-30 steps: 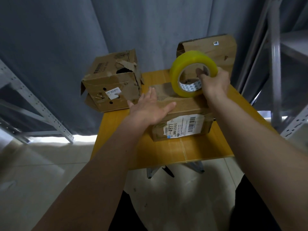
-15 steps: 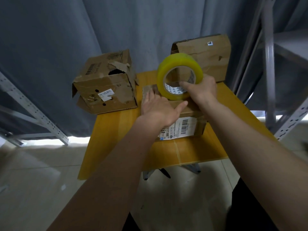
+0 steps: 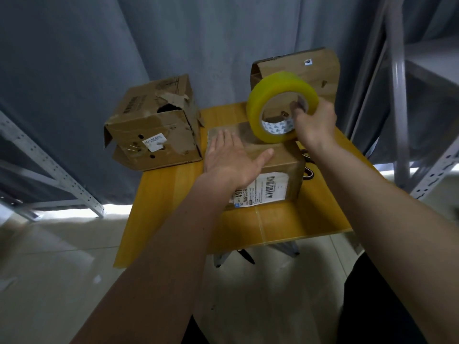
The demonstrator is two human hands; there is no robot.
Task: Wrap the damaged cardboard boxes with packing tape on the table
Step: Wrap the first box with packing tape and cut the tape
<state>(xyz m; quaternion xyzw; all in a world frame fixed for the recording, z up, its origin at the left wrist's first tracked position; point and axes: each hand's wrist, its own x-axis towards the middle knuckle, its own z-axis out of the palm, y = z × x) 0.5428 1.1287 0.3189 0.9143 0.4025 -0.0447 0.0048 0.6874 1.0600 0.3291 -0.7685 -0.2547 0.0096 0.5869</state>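
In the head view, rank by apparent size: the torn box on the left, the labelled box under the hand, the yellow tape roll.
1. Torn brown cardboard box, largest.
2. Labelled brown cardboard box with barcode: looks close in size, partly hidden by the left hand, so unsure.
3. Yellow packing tape roll, smallest, held in the right hand.

Left hand (image 3: 229, 160) flat on box (image 3: 278, 157); right hand (image 3: 314, 122) grips tape roll (image 3: 280, 105).

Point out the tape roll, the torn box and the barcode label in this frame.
tape roll (image 3: 270, 88): head view, on the upper yellow band of the roll.
torn box (image 3: 139, 125): head view, on its front face.
barcode label (image 3: 269, 188): head view, on the white sticker beside the barcode.
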